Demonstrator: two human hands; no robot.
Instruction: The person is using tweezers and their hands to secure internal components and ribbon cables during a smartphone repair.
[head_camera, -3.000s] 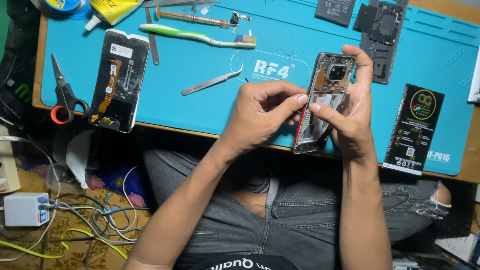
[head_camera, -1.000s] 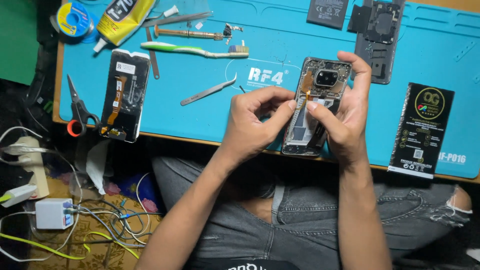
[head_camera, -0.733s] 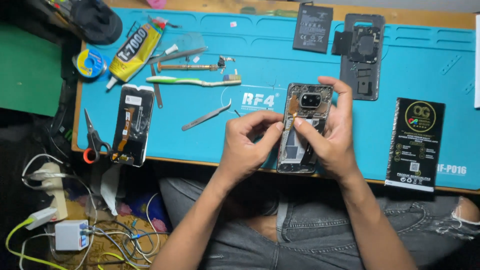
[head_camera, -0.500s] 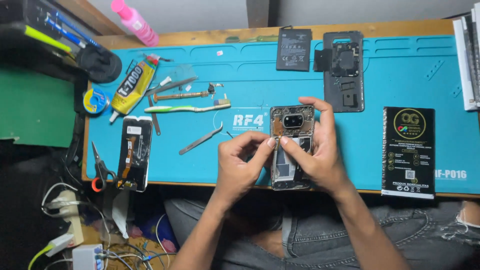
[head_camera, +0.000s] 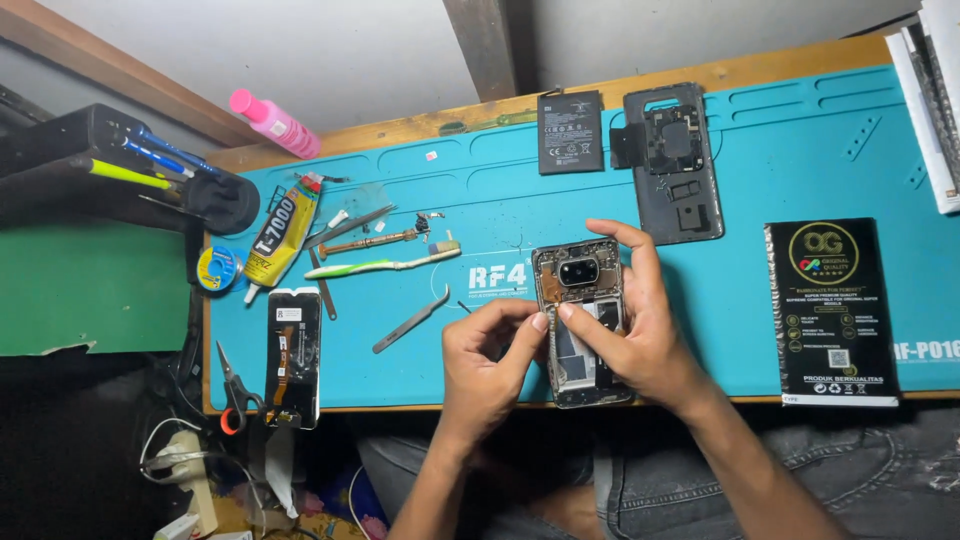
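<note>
Wooden bench (head_camera: 780, 62) carries a blue mat (head_camera: 790, 180) over most of its top. On the mat's right lies a black packet (head_camera: 828, 312); at the back, a dark rear cover (head_camera: 673, 162) with a battery (head_camera: 571, 132) just beside it. Near the front edge, an opened phone (head_camera: 578, 290) sits between both hands. Right hand (head_camera: 640, 335) wraps its right side, thumb pressing the middle, clamped on it. Left hand (head_camera: 483, 360) touches its left edge, fingertips pinched together. Left of them lie a screen (head_camera: 294, 355), glue tube (head_camera: 280, 238), toothbrush (head_camera: 380, 264), scissors (head_camera: 236, 395) and tweezers (head_camera: 410, 320)
</note>
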